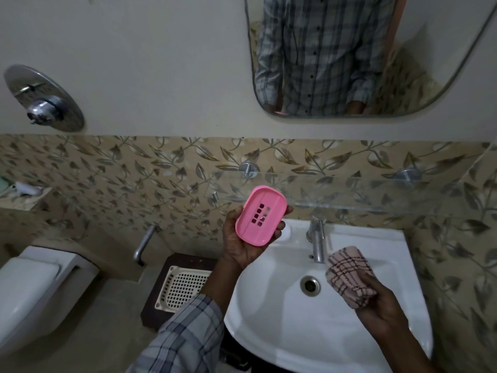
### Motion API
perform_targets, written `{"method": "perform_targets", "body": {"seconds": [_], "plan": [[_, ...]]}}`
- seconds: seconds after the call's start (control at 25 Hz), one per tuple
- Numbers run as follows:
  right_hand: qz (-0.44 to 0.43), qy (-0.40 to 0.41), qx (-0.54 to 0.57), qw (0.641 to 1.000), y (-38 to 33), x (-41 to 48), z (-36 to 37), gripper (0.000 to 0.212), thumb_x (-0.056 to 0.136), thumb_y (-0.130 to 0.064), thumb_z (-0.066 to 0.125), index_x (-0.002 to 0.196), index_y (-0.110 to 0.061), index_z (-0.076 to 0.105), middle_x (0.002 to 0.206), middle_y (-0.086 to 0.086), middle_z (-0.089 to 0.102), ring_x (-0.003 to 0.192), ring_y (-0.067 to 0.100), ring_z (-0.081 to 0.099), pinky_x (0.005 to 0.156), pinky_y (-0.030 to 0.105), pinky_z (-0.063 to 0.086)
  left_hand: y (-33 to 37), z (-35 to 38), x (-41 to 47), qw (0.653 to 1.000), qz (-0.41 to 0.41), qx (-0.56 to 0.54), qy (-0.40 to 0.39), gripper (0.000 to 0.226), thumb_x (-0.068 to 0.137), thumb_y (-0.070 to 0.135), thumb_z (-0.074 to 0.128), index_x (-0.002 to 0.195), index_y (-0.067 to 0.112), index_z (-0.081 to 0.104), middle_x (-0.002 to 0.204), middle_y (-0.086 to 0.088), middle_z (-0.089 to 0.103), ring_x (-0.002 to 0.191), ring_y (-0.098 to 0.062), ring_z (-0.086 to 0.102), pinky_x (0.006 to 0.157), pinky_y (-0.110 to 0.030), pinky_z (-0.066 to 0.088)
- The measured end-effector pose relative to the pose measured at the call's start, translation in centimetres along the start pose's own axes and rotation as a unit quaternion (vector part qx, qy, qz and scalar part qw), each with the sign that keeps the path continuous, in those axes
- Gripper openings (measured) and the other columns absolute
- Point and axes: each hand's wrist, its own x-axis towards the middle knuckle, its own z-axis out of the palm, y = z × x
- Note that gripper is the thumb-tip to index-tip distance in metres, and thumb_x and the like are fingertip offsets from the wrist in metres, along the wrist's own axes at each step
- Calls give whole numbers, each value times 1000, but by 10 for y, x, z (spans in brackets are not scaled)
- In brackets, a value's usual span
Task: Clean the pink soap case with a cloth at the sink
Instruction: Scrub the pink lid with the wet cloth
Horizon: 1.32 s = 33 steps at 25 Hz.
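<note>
My left hand (242, 243) holds the pink soap case (260, 215) up over the left rim of the white sink (309, 332). The case faces me, tilted, and shows a block of small drain holes in its middle. My fingers wrap its back and edges. My right hand (382, 308) is over the right side of the basin and grips a folded pink cloth with dark check lines (349, 275). Cloth and case are apart, with the chrome tap (317, 238) between them.
A drain hole (310, 284) sits mid-basin. A glass shelf (349, 192) runs above the tap, with a mirror (349, 63) higher up. Left of the sink are a perforated white basket (185, 288) on a dark box, a wall pipe (144, 246), and a toilet (35, 289).
</note>
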Motion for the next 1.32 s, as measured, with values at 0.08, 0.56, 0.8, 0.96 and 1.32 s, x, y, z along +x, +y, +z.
{"method": "perform_targets", "body": {"seconds": [0.08,0.56,0.8,0.96,1.32], "plan": [[6,9,18,1000,2,-4,-4,43,102,-12,34,143,-14,49,141,18,56,128,35,53,100,55,42,-5,4,4,1000,-9,3,-16,88,82,47,57,148,-3,27,147,-29,33,113,-35,47,96,-39,45],[-239,-37,-293,925,-13,-15,97,27,85,6,59,107,-4,70,102,23,74,85,35,73,68,42,59,-14,0,2,990,-29,30,132,83,70,36,75,138,-4,49,140,-31,43,115,-44,52,102,-53,45],[-471,-194,-653,561,53,-1,127,35,83,8,57,112,-5,72,114,10,71,107,29,66,99,41,49,-32,7,22,971,-51,113,205,49,74,39,65,105,3,77,105,-20,71,96,-31,68,95,-40,50],[-533,-368,-682,340,21,18,94,31,102,-17,43,108,-6,71,111,16,71,104,28,65,97,41,47,-31,3,15,951,-117,143,248,47,80,36,53,106,4,75,100,-20,70,89,-30,68,85,-38,53],[-554,-401,-692,230,14,53,72,21,94,-2,54,109,-6,68,115,17,69,116,31,62,108,49,42,-37,-10,6,951,-135,82,264,45,80,29,55,107,-3,73,102,-22,72,89,-34,70,84,-40,55]]}}
